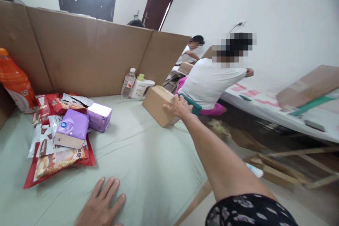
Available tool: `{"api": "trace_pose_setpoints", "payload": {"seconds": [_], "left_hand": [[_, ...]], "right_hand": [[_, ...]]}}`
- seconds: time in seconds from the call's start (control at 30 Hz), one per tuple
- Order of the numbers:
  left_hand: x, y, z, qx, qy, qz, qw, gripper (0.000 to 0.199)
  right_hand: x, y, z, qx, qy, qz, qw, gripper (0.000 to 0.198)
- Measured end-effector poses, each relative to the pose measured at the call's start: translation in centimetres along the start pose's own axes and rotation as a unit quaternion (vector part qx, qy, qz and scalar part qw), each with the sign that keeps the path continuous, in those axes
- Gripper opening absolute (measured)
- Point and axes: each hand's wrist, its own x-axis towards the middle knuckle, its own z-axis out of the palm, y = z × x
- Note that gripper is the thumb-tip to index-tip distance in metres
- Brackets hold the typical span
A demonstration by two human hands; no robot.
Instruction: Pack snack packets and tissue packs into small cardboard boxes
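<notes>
1. The cardboard box [156,104] at centre frame is matt brown card, plain and smooth.
2. The counter [137,155] wears a pale green cloth, matt and lightly creased.
3. The tissue packs [72,129] at left are glossy purple plastic film.
4. The snack bags [57,162] at lower left are shiny red foil-like plastic.
5. The water bottle [128,83] is clear plastic.
6. The cardboard screen [87,53] behind is matt brown, with creased folds.

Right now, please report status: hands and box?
Right hand grips cardboard box at table edge. Left hand flat on green cloth. Seated person close behind box.
</notes>
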Motion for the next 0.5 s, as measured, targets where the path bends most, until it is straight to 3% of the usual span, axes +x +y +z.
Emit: {"api": "trace_pose_setpoints", "payload": {"seconds": [0.13,0.23,0.33,0.43,0.5], "left_hand": [[0.8,0.5,-2.5,-0.032,-0.048,-0.038,0.998,0.067],[1.0,1.3,-4.3,-0.051,-0.063,-0.061,0.995,0.059],[0.8,2.3,-5.1,-0.079,-0.048,-0.068,0.993,0.054],[0.5,3.2,-5.0,-0.1,-0.047,-0.08,0.991,0.051],[0.5,3.6,-5.0,-0.114,-0.052,-0.088,0.988,0.049]], "right_hand": [[-3.2,-0.7,-1.4,-0.004,0.05,0.005,0.999,0.065],[-9.0,-0.5,-1.2,-0.001,0.06,-0.014,0.998,0.067],[-17.4,0.6,1.9,0.011,0.022,-0.062,0.998,0.067],[-25.5,2.8,6.3,0.039,-0.066,-0.152,0.985,0.066],[-29.2,4.1,8.3,0.052,-0.041,-0.183,0.981,0.061]]}}
